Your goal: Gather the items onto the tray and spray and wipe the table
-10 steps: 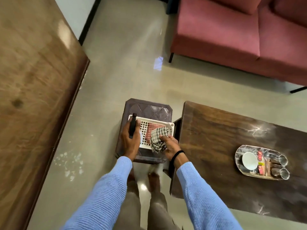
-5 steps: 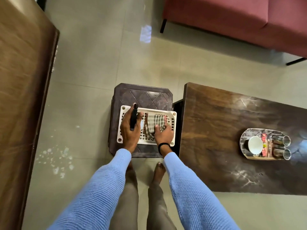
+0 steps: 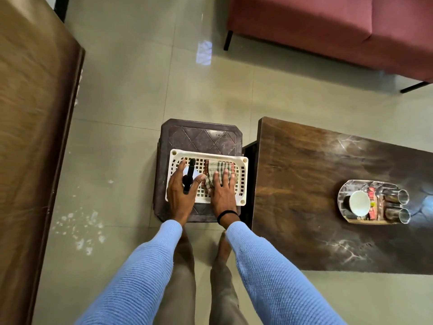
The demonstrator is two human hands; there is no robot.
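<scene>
White basket (image 3: 243, 165) at twelve o'clock held the checked cloth (image 3: 216, 168), bunched earlier, now flattened under the unclenched right hand (image 3: 222, 197); the left hand (image 3: 179, 199) gripped the spray bottle (image 3: 189, 180) beside it, and the filled tray (image 3: 344, 187) at three o'clock suggested tidying-away was ending.

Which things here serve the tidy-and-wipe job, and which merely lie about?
Job: white spray bottle with black nozzle; checked cloth; oval silver tray; white cup; two steel tumblers; dark wooden table.
Lying about: red fabric sofa; brown plastic stool.
</scene>
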